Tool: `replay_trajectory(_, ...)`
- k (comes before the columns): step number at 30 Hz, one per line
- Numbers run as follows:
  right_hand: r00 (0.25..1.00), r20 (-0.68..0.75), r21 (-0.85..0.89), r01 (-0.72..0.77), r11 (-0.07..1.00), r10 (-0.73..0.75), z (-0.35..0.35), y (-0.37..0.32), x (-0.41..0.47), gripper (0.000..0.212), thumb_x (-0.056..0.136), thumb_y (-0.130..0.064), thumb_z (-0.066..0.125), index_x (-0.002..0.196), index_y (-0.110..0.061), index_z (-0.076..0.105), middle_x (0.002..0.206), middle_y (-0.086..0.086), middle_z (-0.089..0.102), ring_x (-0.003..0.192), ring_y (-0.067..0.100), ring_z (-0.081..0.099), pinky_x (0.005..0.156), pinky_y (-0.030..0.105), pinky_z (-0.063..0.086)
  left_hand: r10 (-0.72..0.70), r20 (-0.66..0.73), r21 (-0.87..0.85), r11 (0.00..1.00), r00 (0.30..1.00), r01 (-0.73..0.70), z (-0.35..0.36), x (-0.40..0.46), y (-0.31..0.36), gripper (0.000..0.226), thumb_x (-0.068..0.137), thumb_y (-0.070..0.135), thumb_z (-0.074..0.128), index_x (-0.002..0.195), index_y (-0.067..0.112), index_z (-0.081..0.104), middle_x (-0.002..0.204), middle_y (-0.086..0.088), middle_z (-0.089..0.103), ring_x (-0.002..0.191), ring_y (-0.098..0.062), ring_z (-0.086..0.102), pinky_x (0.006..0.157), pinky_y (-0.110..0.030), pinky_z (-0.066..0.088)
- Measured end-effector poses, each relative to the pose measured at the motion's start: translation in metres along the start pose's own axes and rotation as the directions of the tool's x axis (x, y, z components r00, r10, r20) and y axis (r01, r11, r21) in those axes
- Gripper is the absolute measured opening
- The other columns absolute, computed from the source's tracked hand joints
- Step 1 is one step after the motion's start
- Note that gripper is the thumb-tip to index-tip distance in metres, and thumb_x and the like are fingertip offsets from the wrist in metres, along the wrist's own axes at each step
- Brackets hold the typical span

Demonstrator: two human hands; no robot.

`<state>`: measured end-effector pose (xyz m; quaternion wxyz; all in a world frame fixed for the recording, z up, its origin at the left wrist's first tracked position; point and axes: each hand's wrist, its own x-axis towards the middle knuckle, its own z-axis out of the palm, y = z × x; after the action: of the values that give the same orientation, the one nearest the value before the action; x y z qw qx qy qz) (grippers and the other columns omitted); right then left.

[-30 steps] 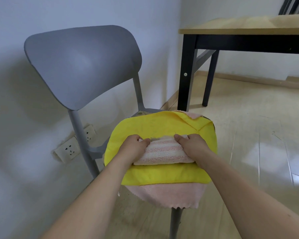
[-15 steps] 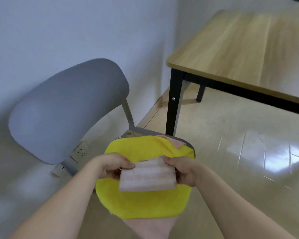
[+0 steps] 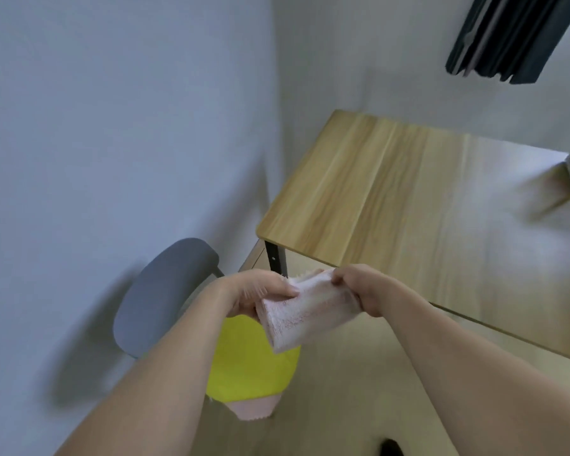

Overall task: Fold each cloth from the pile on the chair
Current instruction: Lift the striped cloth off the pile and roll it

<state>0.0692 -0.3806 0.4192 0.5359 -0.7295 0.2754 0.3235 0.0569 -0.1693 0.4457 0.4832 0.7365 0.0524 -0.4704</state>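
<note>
Hands hold a folded pink-and-white striped cloth [image 3: 305, 312] in the air between a grey chair [image 3: 165, 291] and a wooden table [image 3: 408, 205]: the left hand [image 3: 257, 291] grips its left end with fingers curled over the top, and the right hand [image 3: 359, 289] pinches its right end. Below them, a yellow cloth [image 3: 250, 363] lies spread on the chair seat, with a pink cloth [image 3: 254, 408] underneath it hanging past the front edge. A dark folded object [image 3: 514, 34] leans against the white wall behind the table.
</note>
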Motion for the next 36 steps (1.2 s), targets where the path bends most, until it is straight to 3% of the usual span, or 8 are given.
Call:
replay_trajectory(4, 0.997, 0.027, -0.007, 0.07, 0.998, -0.07, -0.078, -0.006, -0.002, 0.035, 0.075, -0.024, 0.06, 0.106, -0.01, 0.063, 0.115, 0.014, 0.065, 0.105, 0.03, 0.062, 0.094, 0.042, 0.05, 0.081, -0.129, 0.03, 0.996, 0.988, -0.078, 0.049, 0.018, 0.052, 0.023, 0.082, 0.047, 0.07, 0.097, 0.03, 0.069, 0.098, -0.003, 0.071, 0.091, -0.023, 0.067, 0.082, -0.04, 0.054)
replay_trajectory(7, 0.994, 0.056, -0.009, 0.099, 0.995, -0.098, -0.138, -0.009, -0.001, 0.045, 0.064, -0.03, 0.065, 0.103, -0.009, 0.065, 0.112, 0.015, 0.068, 0.103, 0.032, 0.065, 0.089, 0.043, 0.053, 0.1, -0.189, 0.013, 0.995, 0.977, -0.099, 0.087, 0.029, 0.085, 0.022, 0.081, 0.048, 0.071, 0.088, 0.028, 0.069, 0.084, -0.002, 0.067, 0.075, -0.019, 0.064, 0.067, -0.035, 0.055)
replay_trajectory(10, 0.989, 0.074, -0.021, 0.13, 0.991, -0.129, -0.188, -0.013, -0.004, 0.039, 0.073, -0.028, 0.067, 0.107, -0.007, 0.065, 0.109, 0.013, 0.069, 0.101, 0.03, 0.066, 0.084, 0.039, 0.055, 0.132, -0.222, 0.038, 0.991, 0.966, -0.127, 0.118, 0.044, 0.121, 0.019, 0.088, 0.038, 0.067, 0.076, 0.024, 0.061, 0.067, 0.006, 0.058, 0.056, -0.007, 0.053, 0.053, -0.02, 0.044)
replay_trajectory(15, 0.981, 0.089, 0.033, 0.167, 0.985, -0.169, -0.268, -0.008, 0.012, 0.03, 0.084, -0.022, 0.063, 0.11, -0.006, 0.065, 0.107, 0.012, 0.069, 0.087, 0.027, 0.064, 0.074, 0.035, 0.053, 0.193, -0.256, 0.079, 0.981, 0.947, -0.179, 0.156, 0.081, 0.18, 0.013, 0.09, 0.027, 0.066, 0.095, 0.015, 0.065, 0.086, 0.002, 0.068, 0.074, -0.01, 0.062, 0.07, -0.022, 0.051)
replay_trajectory(20, 0.971, 0.168, 0.184, 0.141, 0.973, -0.172, -0.37, 0.001, 0.016, 0.03, 0.087, -0.019, 0.06, 0.112, -0.004, 0.064, 0.094, 0.01, 0.067, 0.074, 0.022, 0.064, 0.058, 0.026, 0.052, 0.235, -0.356, 0.004, 0.968, 0.905, -0.25, 0.225, 0.116, 0.245, 0.009, 0.093, 0.021, 0.063, 0.098, 0.013, 0.064, 0.082, 0.002, 0.065, 0.066, -0.009, 0.06, 0.059, -0.019, 0.048)
replay_trajectory(24, 0.969, 0.195, 0.228, 0.106, 0.968, -0.152, -0.45, 0.007, 0.012, 0.018, 0.087, -0.019, 0.059, 0.098, -0.005, 0.059, 0.084, 0.01, 0.056, 0.072, 0.024, 0.057, 0.067, 0.034, 0.052, 0.271, -0.487, -0.05, 0.941, 0.83, -0.336, 0.284, 0.147, 0.292, 0.007, 0.092, 0.021, 0.063, 0.093, 0.014, 0.064, 0.083, 0.0, 0.064, 0.069, -0.012, 0.057, 0.064, -0.023, 0.045)
replay_trajectory(27, 0.969, 0.211, 0.242, 0.073, 0.967, -0.126, -0.498, 0.015, 0.008, 0.017, 0.089, -0.016, 0.057, 0.098, -0.002, 0.057, 0.09, 0.015, 0.057, 0.079, 0.027, 0.057, 0.075, 0.036, 0.052, 0.248, -0.52, -0.079, 0.939, 0.818, -0.335, 0.328, 0.166, 0.324, 0.008, 0.093, 0.02, 0.061, 0.088, 0.015, 0.061, 0.081, -0.001, 0.062, 0.067, -0.013, 0.055, 0.062, -0.025, 0.043)
replay_trajectory(36, 0.957, 0.055, 0.356, 0.248, 0.901, -0.285, -0.622, 0.03, 0.034, 0.022, 0.09, -0.002, 0.057, 0.112, 0.0, 0.059, 0.088, 0.012, 0.063, 0.075, 0.022, 0.06, 0.063, 0.031, 0.05, 0.245, -0.601, -0.006, 0.95, 0.761, -0.311, 0.42, 0.234, 0.413, 0.012, 0.088, 0.025, 0.061, 0.08, 0.018, 0.056, 0.081, -0.002, 0.057, 0.071, -0.019, 0.052, 0.067, -0.029, 0.04)
